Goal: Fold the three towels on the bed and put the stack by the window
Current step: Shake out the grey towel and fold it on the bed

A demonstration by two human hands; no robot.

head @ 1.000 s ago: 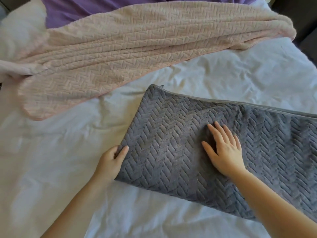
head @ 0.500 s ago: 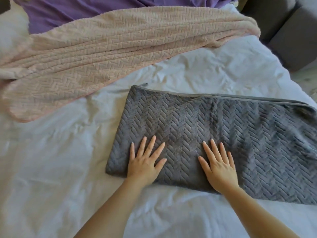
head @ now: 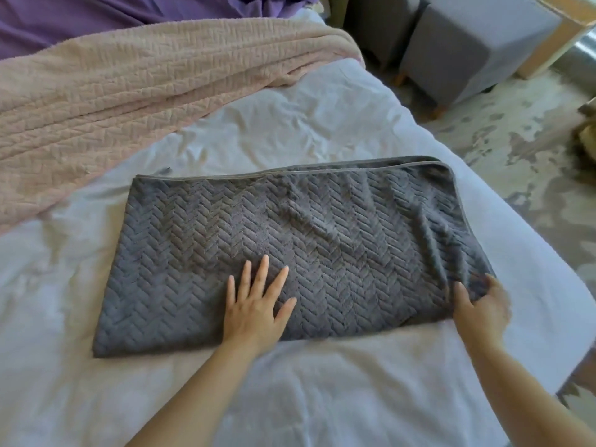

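Observation:
A dark grey towel with a herringbone weave lies folded lengthwise on the white bed. My left hand rests flat on its near edge, fingers spread. My right hand is blurred and grips the towel's near right corner, bunching the cloth there. A pink towel of the same weave lies spread out and unfolded across the far left of the bed. Behind it a purple towel shows at the top edge.
The bed's right edge runs diagonally past the grey towel. Beyond it lies a mottled grey rug with two grey upholstered stools at the top right. A tan object sits at the right border.
My view has swung right, showing the towel's right end and the floor. My right hand slid from the towel's middle to its near right corner and took hold. My left hand shifted toward the middle.

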